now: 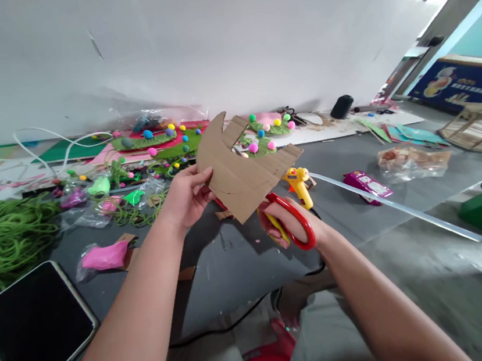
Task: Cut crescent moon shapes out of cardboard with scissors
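Note:
My left hand grips the left edge of a brown cardboard cutout and holds it up above the grey table. The cutout has a curved top and a notch. My right hand has its fingers through the red and yellow handles of a pair of scissors. The blades are hidden behind the lower edge of the cardboard. A yellow glue gun lies on the table just beyond my right hand.
A dark tablet lies at the near left. Green cord, bagged pom-poms and green felt pieces with coloured balls crowd the far left. A long clear strip, a purple packet and a wooden frame are at the right.

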The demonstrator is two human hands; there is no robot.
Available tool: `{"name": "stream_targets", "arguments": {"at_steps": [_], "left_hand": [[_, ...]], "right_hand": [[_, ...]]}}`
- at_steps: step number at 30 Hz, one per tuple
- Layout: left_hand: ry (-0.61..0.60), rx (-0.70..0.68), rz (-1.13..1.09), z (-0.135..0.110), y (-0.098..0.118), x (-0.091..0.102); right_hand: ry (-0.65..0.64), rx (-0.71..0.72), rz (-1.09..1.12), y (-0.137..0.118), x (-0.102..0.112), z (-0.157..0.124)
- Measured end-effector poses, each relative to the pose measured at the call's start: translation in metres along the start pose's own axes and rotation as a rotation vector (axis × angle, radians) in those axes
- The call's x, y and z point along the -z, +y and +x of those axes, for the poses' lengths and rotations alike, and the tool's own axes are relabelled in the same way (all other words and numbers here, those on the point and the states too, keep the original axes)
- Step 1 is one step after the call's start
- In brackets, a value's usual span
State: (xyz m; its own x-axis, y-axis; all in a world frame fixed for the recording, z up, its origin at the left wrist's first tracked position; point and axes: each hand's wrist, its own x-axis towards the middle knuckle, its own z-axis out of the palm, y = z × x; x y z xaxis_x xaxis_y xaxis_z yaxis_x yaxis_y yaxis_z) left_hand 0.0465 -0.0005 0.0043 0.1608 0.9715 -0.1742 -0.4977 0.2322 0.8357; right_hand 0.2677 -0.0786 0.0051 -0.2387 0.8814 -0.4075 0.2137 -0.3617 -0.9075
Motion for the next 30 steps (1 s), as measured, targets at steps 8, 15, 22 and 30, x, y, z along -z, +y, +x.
{"name": "stream_targets", "arguments": {"at_steps": [8,15,22,30], "left_hand": [[-0.083,0.001,0.087,0.001,-0.004,0.003],[-0.101,0.003,0.110,0.000,-0.004,0.002],[-0.141,0.025,0.165,-0.002,-0.003,0.004],[-0.080,0.026,0.051,-0.002,-0.001,-0.002]], "right_hand": [[-0.049,0.041,-0.026,0.005,0.004,0.002],[-0.071,0.082,-0.046,0.011,0.008,0.004],[-0.052,0.134,-0.067,0.017,0.007,0.006],[-0.155,0.135,-0.184,0.007,0.007,0.000]]}}
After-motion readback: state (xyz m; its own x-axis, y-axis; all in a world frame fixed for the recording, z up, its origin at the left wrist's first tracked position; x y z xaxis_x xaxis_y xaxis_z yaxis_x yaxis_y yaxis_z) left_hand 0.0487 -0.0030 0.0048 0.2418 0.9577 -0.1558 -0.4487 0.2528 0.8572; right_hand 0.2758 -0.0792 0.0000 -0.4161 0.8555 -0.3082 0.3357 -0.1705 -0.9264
